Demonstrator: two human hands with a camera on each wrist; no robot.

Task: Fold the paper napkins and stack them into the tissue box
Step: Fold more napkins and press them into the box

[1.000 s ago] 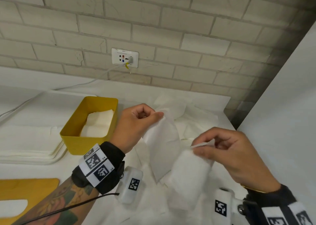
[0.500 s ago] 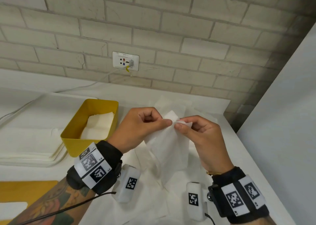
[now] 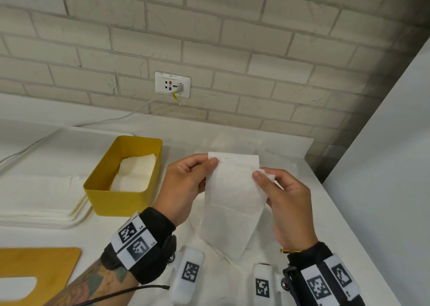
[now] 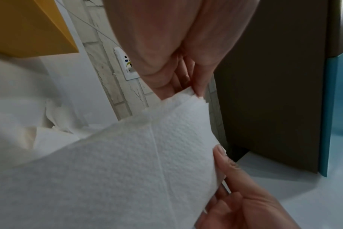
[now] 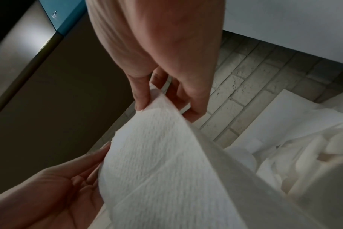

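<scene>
A white paper napkin (image 3: 232, 196) hangs folded in front of me above the counter. My left hand (image 3: 186, 184) pinches its upper left corner; my right hand (image 3: 286, 198) pinches its upper right edge. The left wrist view shows the embossed napkin (image 4: 127, 162) pinched by the left hand's fingers (image 4: 196, 83), with the right thumb (image 4: 223, 156) on its edge. In the right wrist view the right hand's fingers (image 5: 143, 96) pinch the napkin (image 5: 162, 170). The yellow tissue box (image 3: 121, 196) stands to the left with folded napkins (image 3: 137, 170) inside.
Loose crumpled napkins (image 3: 235, 270) lie on the white counter under my hands. A stack of flat napkins (image 3: 37, 201) sits left of the box. A yellow lid (image 3: 35, 270) lies at the near left. A brick wall with a socket (image 3: 172, 84) is behind; a white panel (image 3: 384, 166) stands at the right.
The right hand has risen from the lower end of the napkin to the left hand, doubling the napkin over; both hands now hold its top edge spread apart.
</scene>
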